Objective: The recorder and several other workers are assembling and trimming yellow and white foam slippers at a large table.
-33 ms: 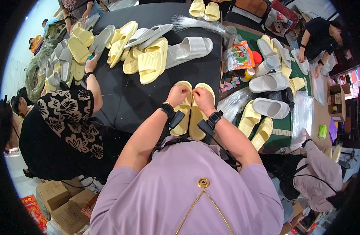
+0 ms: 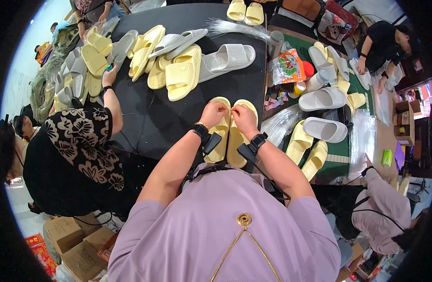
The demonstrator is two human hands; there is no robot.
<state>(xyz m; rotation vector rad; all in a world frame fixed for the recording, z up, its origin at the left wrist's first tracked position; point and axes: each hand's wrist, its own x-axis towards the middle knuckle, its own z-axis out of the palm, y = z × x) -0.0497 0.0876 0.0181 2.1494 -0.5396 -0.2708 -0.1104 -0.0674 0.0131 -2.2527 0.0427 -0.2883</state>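
Observation:
A pair of yellow slippers lies side by side at the table edge close to my body, the left slipper and the right slipper almost touching. Over the upper part of the left slipper is my left hand, fingers curled into a pinch. My right hand is pinched in the same way over the right slipper. The fingertips of both hands meet near the gap between the slippers. Whatever they pinch is too small to make out. Both hands partly cover the slippers.
More yellow slippers and grey slippers lie farther off on the black table. Clear plastic strands spread at the far edge. To my left a co-worker's hand holds green-handled snips. Bundled strands and more slippers lie right.

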